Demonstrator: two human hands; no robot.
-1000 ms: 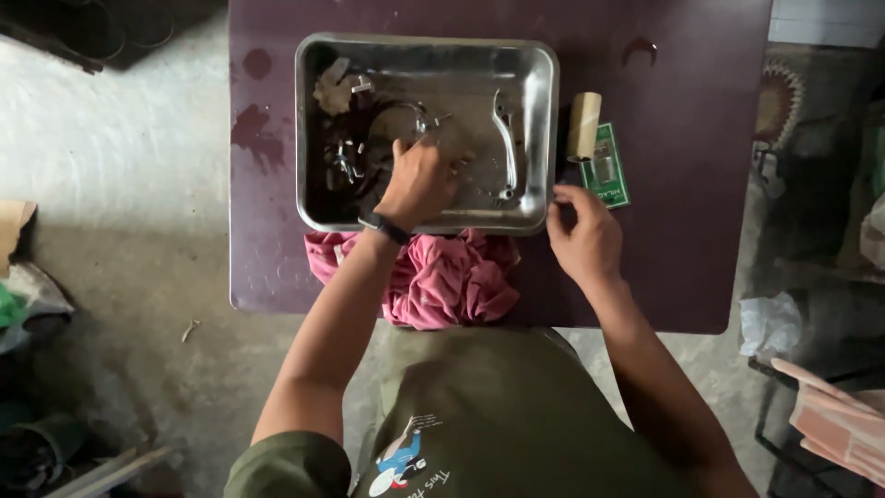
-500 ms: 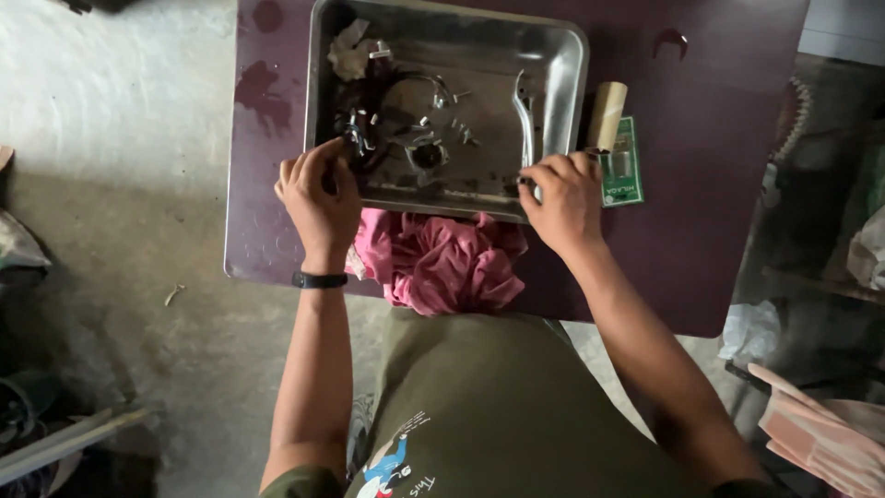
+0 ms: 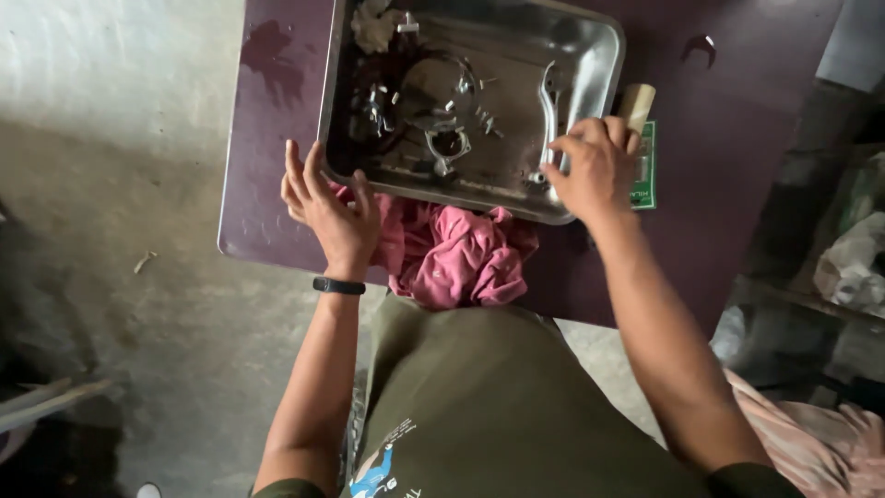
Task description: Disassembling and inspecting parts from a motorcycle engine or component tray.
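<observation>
A small surface (image 3: 277, 166) with a dark purple, smooth top and rounded corners stands on a rough, grey concrete floor (image 3: 111, 277); a darker stain marks its far left part. On it sits a shallow steel tray (image 3: 590, 55), rectangular with rounded corners and a dull, smudged shine, holding a greasy dark ring-shaped part (image 3: 433, 92), several small screws and bits, a crumpled whitish scrap (image 3: 373, 26) in the far left corner, and a curved silver lever (image 3: 550, 106) on the right side. A crumpled pink cloth (image 3: 461, 258) lies under the tray's near edge and spills off the surface toward the person. The left hand (image 3: 332, 207), open with fingers spread, rests at the tray's near left corner, touching the rim and the cloth, holding nothing. The right hand (image 3: 595, 171) sits at the near right corner with fingers curled at the lever's lower end; whether it actually pinches anything is hard to tell. Just beyond it lie a pale cylindrical handle (image 3: 636, 100) and a flat green rectangular card (image 3: 645, 175).
</observation>
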